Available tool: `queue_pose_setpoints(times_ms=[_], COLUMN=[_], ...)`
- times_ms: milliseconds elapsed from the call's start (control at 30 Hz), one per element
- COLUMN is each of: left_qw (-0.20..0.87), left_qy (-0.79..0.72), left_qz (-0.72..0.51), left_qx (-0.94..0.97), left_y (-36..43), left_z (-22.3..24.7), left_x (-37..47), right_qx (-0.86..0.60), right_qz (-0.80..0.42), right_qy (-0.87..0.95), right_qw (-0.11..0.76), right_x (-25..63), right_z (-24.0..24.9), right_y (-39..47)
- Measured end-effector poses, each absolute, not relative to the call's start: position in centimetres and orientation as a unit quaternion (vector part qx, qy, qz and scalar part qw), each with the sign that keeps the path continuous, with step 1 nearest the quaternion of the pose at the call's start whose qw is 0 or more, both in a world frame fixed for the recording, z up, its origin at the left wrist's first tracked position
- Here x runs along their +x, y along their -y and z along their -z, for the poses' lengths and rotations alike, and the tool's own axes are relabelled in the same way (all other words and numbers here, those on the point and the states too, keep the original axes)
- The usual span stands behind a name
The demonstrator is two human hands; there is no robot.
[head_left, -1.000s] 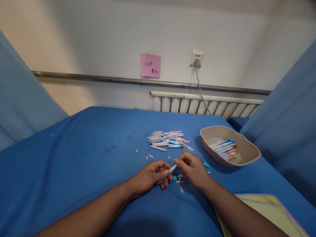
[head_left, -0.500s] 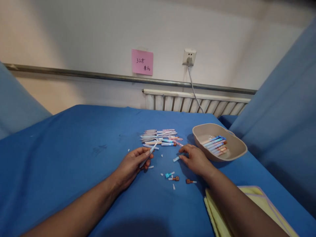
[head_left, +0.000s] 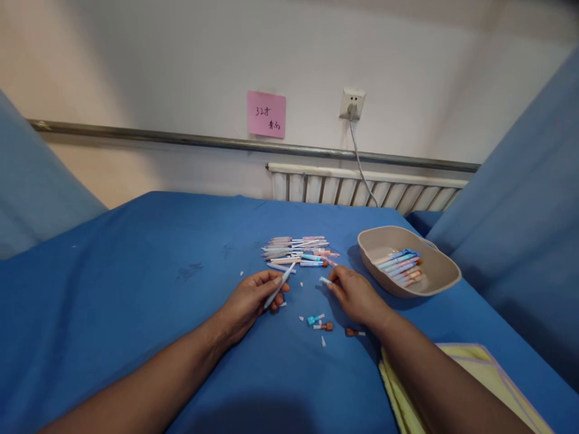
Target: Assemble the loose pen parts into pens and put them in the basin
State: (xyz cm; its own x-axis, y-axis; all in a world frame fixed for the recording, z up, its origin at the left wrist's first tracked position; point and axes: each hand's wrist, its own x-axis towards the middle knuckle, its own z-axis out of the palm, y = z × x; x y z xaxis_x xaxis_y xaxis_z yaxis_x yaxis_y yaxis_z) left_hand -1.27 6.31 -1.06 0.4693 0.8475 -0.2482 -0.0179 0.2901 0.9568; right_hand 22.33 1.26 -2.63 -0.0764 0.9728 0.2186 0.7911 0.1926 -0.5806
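Between the thumb and fingers of my left hand [head_left: 256, 294] is a pale blue pen part [head_left: 279, 287], slanted with its thin white end up. My right hand [head_left: 359, 295] pinches a short pale blue tube [head_left: 325, 280], most of it hidden by the fingers. Beyond both hands lies a row of pen parts [head_left: 296, 250] in grey, pink, white and blue. Nearer me are a turquoise cap piece [head_left: 313, 320], a brown cap piece [head_left: 329, 327] and a second brown one [head_left: 350, 332], each with a pale stem. Small white tips [head_left: 323, 342] lie scattered around them.
A beige basket [head_left: 441, 283] with several pens [head_left: 400, 265] stands at the right. A folded yellow cloth [head_left: 470, 355] lies under my right forearm. Blue cloth [head_left: 136, 289] covers the table. Behind it are a white radiator [head_left: 339, 187] and a socket [head_left: 352, 103] with a cord.
My right hand has taken up the short pale blue tube, whose free end now points higher. My left hand keeps its pen part. The whole view has shifted slightly.
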Motion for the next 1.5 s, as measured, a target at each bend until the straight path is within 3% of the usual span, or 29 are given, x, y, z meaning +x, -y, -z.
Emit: queue_pose_setpoints(times_ms=[167, 300, 900, 1300, 1500], left_qw=[0.693, 0.684, 0.532, 0.646, 0.543], left_qy=[-0.39, -0.376, -0.386, -0.366, -0.373], left_qz=[-0.301, -0.272, -0.221, -0.229, -0.247], left_qx=[0.526, 0.563, 0.721, 0.629, 0.71], left_y=[-6.2, -6.0, -4.8, -4.2, -4.1], left_z=[1.0, 1.1, 0.4, 0.3, 0.1], left_x=[-1.3, -1.3, -0.8, -0.6, -0.8], right_qx=[-0.564, -0.54, -0.546, -0.537, -0.544], right_qz=[-0.297, -0.354, -0.307, -0.356, -0.34], right_qy=[0.63, 0.592, 0.662, 0.622, 0.644], right_qw=[0.443, 0.482, 0.411, 0.444, 0.417], right_x=[21.6, 21.0, 20.0, 19.2, 19.1], right_z=[2.4, 1.9, 1.6, 1.7, 1.7], right_y=[-1.3, -1.1, 0.1, 0.3, 0.5])
